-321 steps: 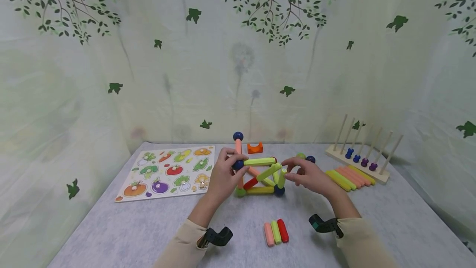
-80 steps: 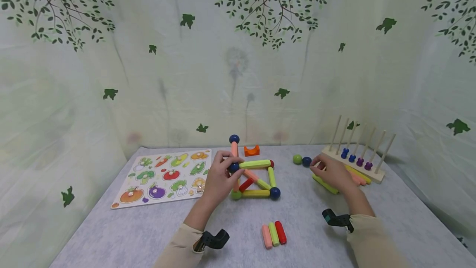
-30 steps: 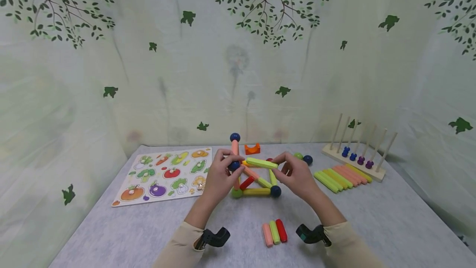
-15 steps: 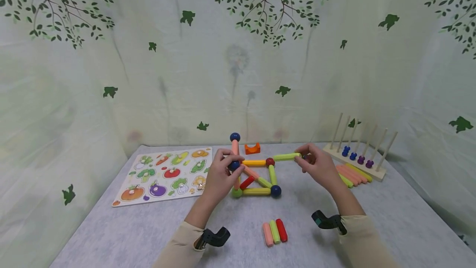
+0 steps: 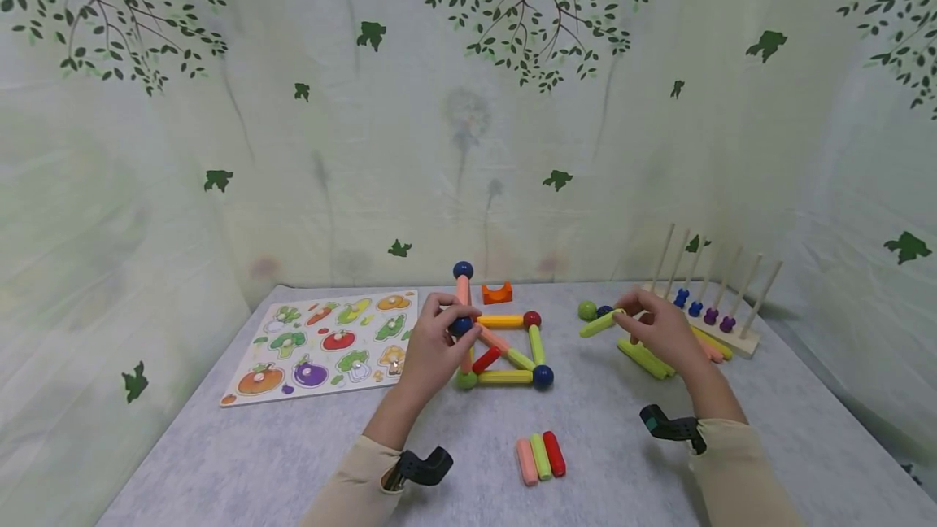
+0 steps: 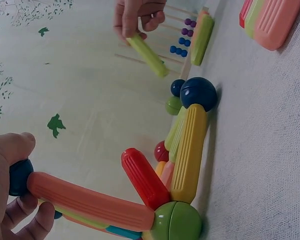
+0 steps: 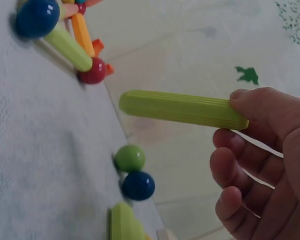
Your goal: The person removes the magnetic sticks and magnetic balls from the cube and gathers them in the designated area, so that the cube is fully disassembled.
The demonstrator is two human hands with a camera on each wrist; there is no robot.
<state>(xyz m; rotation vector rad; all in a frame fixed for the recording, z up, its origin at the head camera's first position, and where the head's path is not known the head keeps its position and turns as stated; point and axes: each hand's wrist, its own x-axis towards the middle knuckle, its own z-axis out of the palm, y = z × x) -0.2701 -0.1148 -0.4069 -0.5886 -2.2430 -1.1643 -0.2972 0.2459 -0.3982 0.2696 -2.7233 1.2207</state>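
Observation:
My left hand [image 5: 433, 346] grips a dark blue ball [image 5: 460, 326] at the upper corner of a structure of coloured magnetic sticks and balls. In the left wrist view, thumb and fingers close around that ball, with a salmon stick [image 6: 90, 200] running from it to a green ball [image 6: 177, 221]. Off to the structure's right, my right hand [image 5: 660, 329] pinches a lime magnetic stick [image 7: 182, 109] by one end, its other end free in the air. A yellow-orange stick [image 5: 501, 321] reaches from near the held ball to a red ball [image 5: 532, 319].
Loose green [image 5: 587, 310] and blue balls lie beyond the held stick. A row of sticks [image 5: 644, 359] sits beside a pegged wooden rack [image 5: 747, 341]. Three short sticks [image 5: 540, 457] lie in front, an orange arch [image 5: 497, 293] behind, and a vegetable puzzle board [image 5: 322, 348] at left.
The lime stick, along the structure's top 2.7 seconds ago, is no longer there; a yellow-orange one shows instead. My right hand has moved rightward with a lime stick. The left stays put.

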